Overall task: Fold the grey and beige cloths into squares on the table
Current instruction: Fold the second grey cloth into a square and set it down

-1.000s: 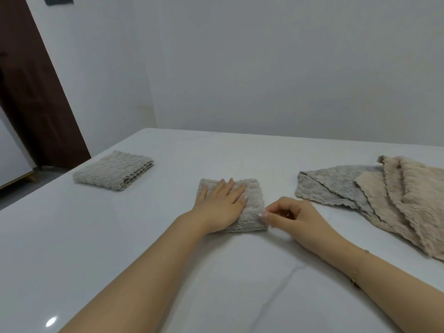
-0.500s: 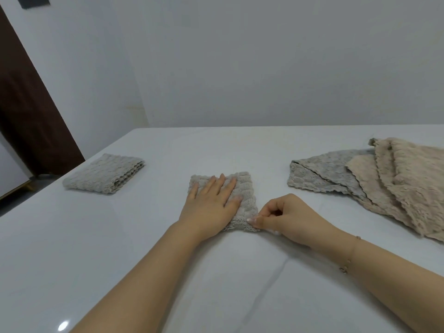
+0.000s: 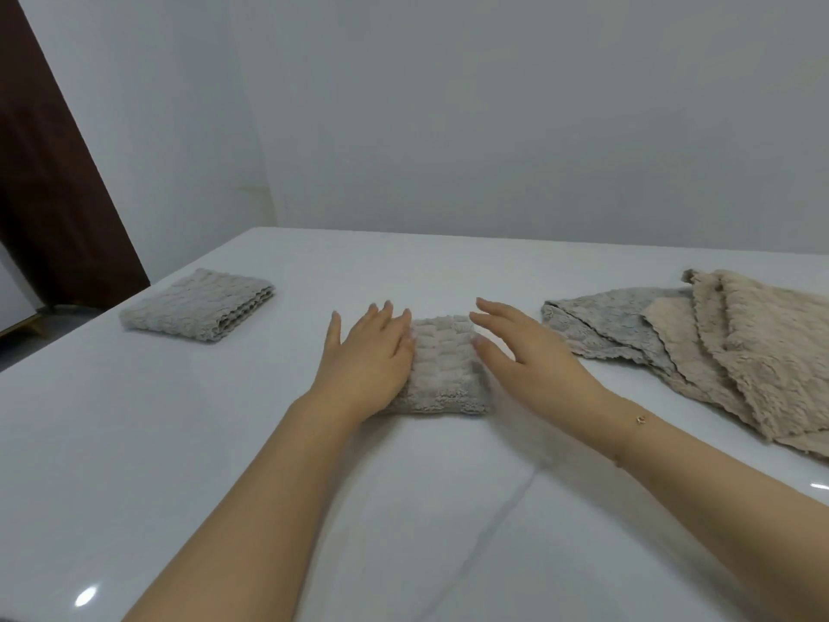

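Note:
A small folded grey cloth (image 3: 442, 365) lies as a square in the middle of the white table (image 3: 179, 442). My left hand (image 3: 365, 356) lies flat with straight fingers on its left part. My right hand (image 3: 525, 356) is open at the cloth's right edge, fingers spread and slightly raised, thumb close to the fabric. Another folded grey cloth (image 3: 197, 305) sits at the far left. At the right lies an unfolded grey cloth (image 3: 601, 325) partly under crumpled beige cloths (image 3: 762, 356).
A white wall stands behind the table. A dark brown door (image 3: 54, 195) is at the far left, beyond the table's left edge. Bare table surface stretches in front of me and between the cloths.
My right hand has let go of the cloth's near right corner, opened and moved up along its right edge. My left hand has slid to the left part of the cloth.

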The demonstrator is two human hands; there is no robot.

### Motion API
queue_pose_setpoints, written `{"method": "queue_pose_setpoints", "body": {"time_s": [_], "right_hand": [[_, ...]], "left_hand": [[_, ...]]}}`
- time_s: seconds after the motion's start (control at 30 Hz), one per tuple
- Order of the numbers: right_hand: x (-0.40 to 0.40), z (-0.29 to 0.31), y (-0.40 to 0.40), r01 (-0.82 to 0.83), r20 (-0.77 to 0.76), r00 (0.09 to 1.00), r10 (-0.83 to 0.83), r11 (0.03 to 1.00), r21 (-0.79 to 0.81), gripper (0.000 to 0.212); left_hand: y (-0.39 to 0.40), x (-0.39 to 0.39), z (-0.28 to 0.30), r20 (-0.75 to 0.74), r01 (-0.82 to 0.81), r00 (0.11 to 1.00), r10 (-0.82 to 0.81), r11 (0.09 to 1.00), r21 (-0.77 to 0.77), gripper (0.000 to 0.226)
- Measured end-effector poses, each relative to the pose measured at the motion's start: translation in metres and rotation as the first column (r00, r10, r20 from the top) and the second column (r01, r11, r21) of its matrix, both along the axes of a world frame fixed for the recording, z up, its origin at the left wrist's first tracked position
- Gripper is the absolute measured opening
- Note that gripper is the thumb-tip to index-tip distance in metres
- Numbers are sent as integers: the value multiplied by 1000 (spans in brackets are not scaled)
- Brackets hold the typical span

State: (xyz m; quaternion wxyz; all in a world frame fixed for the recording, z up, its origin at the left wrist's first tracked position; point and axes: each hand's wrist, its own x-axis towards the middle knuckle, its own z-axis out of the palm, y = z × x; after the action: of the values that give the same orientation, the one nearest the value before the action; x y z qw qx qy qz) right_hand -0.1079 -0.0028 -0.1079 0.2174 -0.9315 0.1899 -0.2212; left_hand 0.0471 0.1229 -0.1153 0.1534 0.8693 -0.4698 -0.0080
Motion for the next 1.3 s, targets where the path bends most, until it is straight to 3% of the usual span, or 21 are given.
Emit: {"method": "queue_pose_setpoints", "body": {"time_s": [0.1,0.23,0.47,0.53,0.63,0.73,0.83,0.97,1.1,1.2,1.3], "right_hand": [[23,1,4,-86,-169,983,74,994,-62,53],[37,-18,1,-103,-335,939,82,994,-45,63],[28,-26,-5,-110,-372,925,80,992,-61,61],[28,-26,-7,-113,-319,939,125,992,57,62],[22,-28,-17,-21,-58,998,35,975,223,49],[18,-29,-20,100,111,986,-128,969,226,23],[19,-26,-17,117,114,983,-144,969,217,43],[20,-25,-12,85,83,991,-103,976,199,28],[17,-23,-13,5,117,991,-68,883,469,29],[19,-22,-18,-93,211,975,-65,745,660,27],[22,-19,-21,-156,301,940,-159,585,796,38]], "left_hand": [[0,2,-11,-41,-10,999,16,991,135,51],[0,2,-20,-43,3,999,2,993,118,52],[-1,1,-21,-74,-29,997,36,995,97,53],[3,2,-20,-184,-53,982,52,999,-3,57],[12,7,-14,-360,-246,919,160,946,-209,60],[15,17,-11,-268,-406,902,337,874,-267,54],[12,19,-13,-230,-400,907,354,894,-202,54],[7,19,-14,-198,-382,915,351,911,-155,50],[6,21,-14,-396,-331,895,206,901,-279,43],[7,19,-12,-642,-360,765,-40,801,-478,33],[2,21,-13,-690,-385,710,-141,743,-548,35]]}}
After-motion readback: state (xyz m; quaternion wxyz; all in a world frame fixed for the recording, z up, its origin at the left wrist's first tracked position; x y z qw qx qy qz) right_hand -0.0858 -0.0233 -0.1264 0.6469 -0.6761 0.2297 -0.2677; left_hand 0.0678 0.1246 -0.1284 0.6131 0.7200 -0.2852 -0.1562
